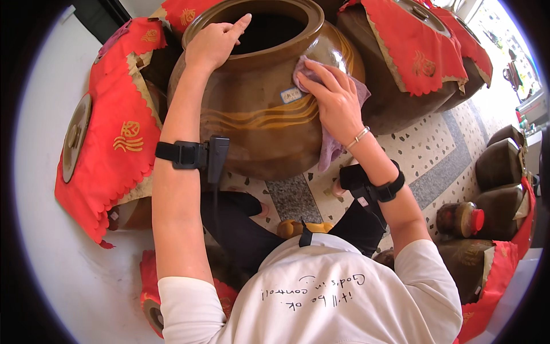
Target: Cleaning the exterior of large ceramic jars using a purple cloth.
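A large brown glazed ceramic jar point(258, 146) with wavy yellow bands stands uncovered before me, its wide mouth dark inside. My left hand point(215, 41) lies over the left front of the jar's rim point(275, 60), fingers curled over its inner edge and thumb extended over the opening. Bunched under my right hand point(333, 94) is a purple cloth point(330, 148), pressed to the jar's right shoulder with its loose end hanging down. A small blue-edged label point(291, 95) bearing writing sits just left of that hand.
Jars under red cloths stand close on the left point(129, 107) and right point(421, 47), topped with lids point(77, 137). Behind me at right are more brown jars point(498, 165) and a red-capped glass jar point(457, 220). A yellow object point(292, 228) shows between my legs on the speckled floor point(412, 150).
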Action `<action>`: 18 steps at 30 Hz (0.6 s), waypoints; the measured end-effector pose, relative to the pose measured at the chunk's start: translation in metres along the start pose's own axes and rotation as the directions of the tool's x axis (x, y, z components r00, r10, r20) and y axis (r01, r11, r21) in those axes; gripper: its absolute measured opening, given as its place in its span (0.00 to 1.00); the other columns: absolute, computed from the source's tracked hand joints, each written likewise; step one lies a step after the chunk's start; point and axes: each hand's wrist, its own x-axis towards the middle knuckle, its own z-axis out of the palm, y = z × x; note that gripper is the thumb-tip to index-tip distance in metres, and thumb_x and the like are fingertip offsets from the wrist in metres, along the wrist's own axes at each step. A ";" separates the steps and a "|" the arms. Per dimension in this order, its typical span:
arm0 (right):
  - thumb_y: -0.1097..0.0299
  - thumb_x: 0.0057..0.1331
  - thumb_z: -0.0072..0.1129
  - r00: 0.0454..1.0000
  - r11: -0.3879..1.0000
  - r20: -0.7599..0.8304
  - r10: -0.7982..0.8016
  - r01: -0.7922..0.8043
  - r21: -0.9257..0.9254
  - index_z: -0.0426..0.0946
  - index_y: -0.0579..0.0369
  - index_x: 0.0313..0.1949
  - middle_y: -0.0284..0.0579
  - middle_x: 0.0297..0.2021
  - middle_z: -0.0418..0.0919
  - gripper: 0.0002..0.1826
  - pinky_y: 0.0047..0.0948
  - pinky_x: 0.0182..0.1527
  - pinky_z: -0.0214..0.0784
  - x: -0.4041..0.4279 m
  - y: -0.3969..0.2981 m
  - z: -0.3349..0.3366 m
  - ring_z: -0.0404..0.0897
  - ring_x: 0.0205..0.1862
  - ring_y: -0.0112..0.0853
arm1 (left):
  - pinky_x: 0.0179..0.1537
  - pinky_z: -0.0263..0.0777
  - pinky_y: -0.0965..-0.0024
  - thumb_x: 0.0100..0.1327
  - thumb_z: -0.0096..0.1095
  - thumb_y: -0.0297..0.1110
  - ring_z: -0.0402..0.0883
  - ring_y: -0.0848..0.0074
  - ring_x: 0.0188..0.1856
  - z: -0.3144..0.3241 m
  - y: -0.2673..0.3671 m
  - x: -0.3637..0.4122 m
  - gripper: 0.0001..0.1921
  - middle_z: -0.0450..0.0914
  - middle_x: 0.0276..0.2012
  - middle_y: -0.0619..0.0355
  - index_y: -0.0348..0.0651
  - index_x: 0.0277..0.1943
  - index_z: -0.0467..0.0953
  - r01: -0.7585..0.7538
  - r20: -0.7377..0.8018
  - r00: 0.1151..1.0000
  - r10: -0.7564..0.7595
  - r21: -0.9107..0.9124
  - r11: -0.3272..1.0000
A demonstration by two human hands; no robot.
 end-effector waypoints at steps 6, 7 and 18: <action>0.78 0.56 0.53 1.000 1.000 0.002 -0.012 0.012 -0.004 0.80 0.42 0.54 0.35 0.62 0.72 0.26 0.40 0.64 0.59 -0.009 0.002 0.005 0.68 0.63 0.40 | 0.47 0.71 0.72 0.63 0.44 0.75 0.81 0.76 0.38 0.000 -0.012 0.006 0.41 0.86 0.36 0.59 0.42 0.47 0.84 -0.009 0.010 1.000 0.009 -0.016 1.000; 0.78 0.56 0.53 1.000 1.000 -0.002 -0.020 0.020 -0.016 0.80 0.42 0.55 0.35 0.62 0.72 0.26 0.40 0.64 0.59 -0.015 0.002 0.005 0.67 0.63 0.40 | 0.46 0.71 0.71 0.63 0.43 0.76 0.80 0.76 0.37 0.000 -0.011 0.005 0.41 0.86 0.36 0.59 0.42 0.47 0.84 -0.023 0.009 1.000 0.024 -0.015 1.000; 0.78 0.58 0.54 0.997 0.996 -0.051 -0.060 0.063 0.063 0.84 0.41 0.49 0.37 0.58 0.77 0.21 0.40 0.61 0.63 -0.030 0.020 0.003 0.73 0.59 0.41 | 0.43 0.74 0.63 0.62 0.40 0.77 0.84 0.69 0.39 0.000 -0.007 -0.002 0.40 0.86 0.31 0.61 0.46 0.38 0.85 -0.045 -0.055 0.997 0.047 0.037 0.998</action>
